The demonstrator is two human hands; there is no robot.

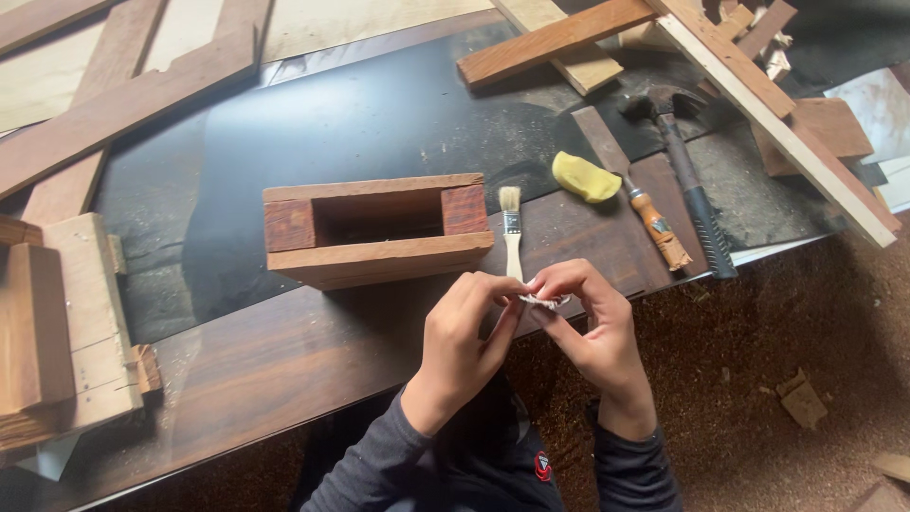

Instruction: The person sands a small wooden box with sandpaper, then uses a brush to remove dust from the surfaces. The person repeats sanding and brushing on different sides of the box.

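Fingertips of your left hand (464, 327) and right hand (588, 318) pinch together on a small pale scrap (542, 301), likely light and limp; grip its edges. Paintbrush (512, 237) at twelve o'clock, wooden box (374, 230) at ten.

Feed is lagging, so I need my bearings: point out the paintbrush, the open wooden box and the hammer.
paintbrush (512, 228): head view, on the metal ferrule below the bristles.
open wooden box (379, 259): head view, on its near side wall.
hammer (697, 204): head view, on the dark handle.
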